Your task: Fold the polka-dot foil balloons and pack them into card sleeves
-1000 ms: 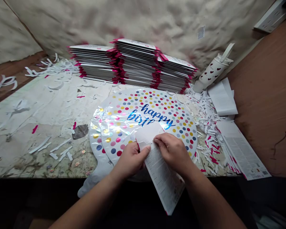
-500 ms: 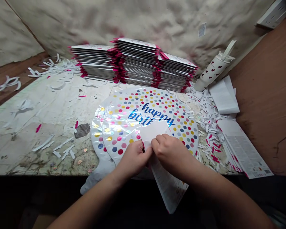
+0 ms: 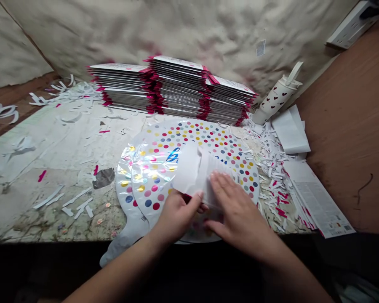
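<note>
Over a pair of flat foil balloons [image 3: 156, 185] with coloured dots and blue lettering, I hold a white printed card envelope [image 3: 189, 168]. My left hand [image 3: 183, 212] is closed on its lower edge, thumb on top, with a bit of dark pink showing beside the thumb. My right hand [image 3: 232, 206] lies with its fingers stretched out against the printed right part of the envelope, which is folded up and blurred. The envelope covers much of the balloon's lettering.
Three stacks of pink-edged card envelopes [image 3: 180, 88] stand at the back. A white tumbler with hearts [image 3: 276, 99] leans at the right, above paper shreds [image 3: 268, 147] and printed cards [image 3: 318, 198]. White paper strips [image 3: 50, 198] lie on the table's left side.
The envelope's printed part, which hung down towards me, is now swung up over the balloons. My right hand has gone from a pinch to outstretched fingers; my left hand keeps its grip.
</note>
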Action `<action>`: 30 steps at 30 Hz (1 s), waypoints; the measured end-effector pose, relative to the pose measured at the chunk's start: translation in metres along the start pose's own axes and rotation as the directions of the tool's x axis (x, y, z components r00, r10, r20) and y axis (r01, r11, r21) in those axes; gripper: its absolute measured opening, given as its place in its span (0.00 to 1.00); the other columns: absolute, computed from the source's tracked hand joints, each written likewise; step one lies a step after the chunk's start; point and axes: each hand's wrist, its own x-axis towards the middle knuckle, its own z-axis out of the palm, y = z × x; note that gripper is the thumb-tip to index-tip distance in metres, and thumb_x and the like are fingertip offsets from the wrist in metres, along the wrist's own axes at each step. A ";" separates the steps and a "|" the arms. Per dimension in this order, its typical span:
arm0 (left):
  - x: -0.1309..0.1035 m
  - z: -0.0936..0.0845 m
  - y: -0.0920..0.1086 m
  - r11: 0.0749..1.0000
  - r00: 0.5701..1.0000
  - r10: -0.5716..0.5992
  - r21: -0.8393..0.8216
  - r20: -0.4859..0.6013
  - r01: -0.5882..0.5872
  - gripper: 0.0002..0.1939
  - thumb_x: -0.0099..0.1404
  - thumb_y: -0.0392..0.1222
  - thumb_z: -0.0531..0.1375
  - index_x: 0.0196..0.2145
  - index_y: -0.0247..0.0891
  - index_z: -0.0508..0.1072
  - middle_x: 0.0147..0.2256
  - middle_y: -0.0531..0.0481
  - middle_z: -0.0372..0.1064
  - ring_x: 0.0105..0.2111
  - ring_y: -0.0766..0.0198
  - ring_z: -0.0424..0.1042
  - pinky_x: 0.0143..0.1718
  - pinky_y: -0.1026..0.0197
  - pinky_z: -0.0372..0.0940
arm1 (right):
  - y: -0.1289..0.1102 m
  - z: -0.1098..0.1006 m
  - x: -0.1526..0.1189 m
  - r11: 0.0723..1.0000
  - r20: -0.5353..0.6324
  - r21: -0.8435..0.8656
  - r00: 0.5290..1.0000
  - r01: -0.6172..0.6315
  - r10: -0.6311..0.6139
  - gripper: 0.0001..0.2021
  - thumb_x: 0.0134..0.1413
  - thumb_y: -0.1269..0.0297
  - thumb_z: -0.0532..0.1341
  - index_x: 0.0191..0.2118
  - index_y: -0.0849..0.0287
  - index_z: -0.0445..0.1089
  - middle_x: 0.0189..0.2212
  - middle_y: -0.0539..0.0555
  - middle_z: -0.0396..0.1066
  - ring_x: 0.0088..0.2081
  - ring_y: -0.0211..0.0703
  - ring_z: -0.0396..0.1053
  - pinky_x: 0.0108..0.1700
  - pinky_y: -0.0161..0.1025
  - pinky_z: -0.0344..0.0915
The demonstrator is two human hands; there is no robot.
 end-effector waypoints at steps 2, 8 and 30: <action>-0.003 -0.013 0.006 0.973 0.979 0.204 0.115 -0.027 -0.200 0.14 0.59 0.44 0.59 0.42 0.35 0.68 0.36 0.44 0.72 0.33 0.59 0.73 0.36 0.59 0.69 | -0.015 0.011 0.015 0.997 -0.163 0.044 0.985 0.058 -0.050 0.28 0.52 0.71 0.53 0.60 0.67 0.52 0.57 0.65 0.57 0.58 0.53 0.55 0.55 0.50 0.59; 0.009 -0.081 0.002 0.344 0.606 0.784 0.720 0.132 -0.602 0.36 0.57 0.36 0.61 0.60 0.44 0.50 0.58 0.42 0.54 0.56 0.52 0.58 0.54 0.49 0.57 | 0.016 0.025 0.036 0.893 -0.428 0.255 0.872 0.370 -0.239 0.16 0.55 0.73 0.53 0.49 0.56 0.68 0.43 0.57 0.69 0.47 0.46 0.66 0.49 0.48 0.64; 0.035 -0.055 -0.011 0.427 0.982 0.058 0.885 0.177 -0.185 0.08 0.57 0.44 0.58 0.33 0.39 0.65 0.33 0.49 0.64 0.32 0.58 0.65 0.30 0.59 0.59 | 0.001 0.043 0.043 0.972 0.178 0.066 0.956 0.223 -0.232 0.10 0.55 0.65 0.58 0.44 0.57 0.68 0.42 0.58 0.68 0.44 0.47 0.64 0.45 0.44 0.64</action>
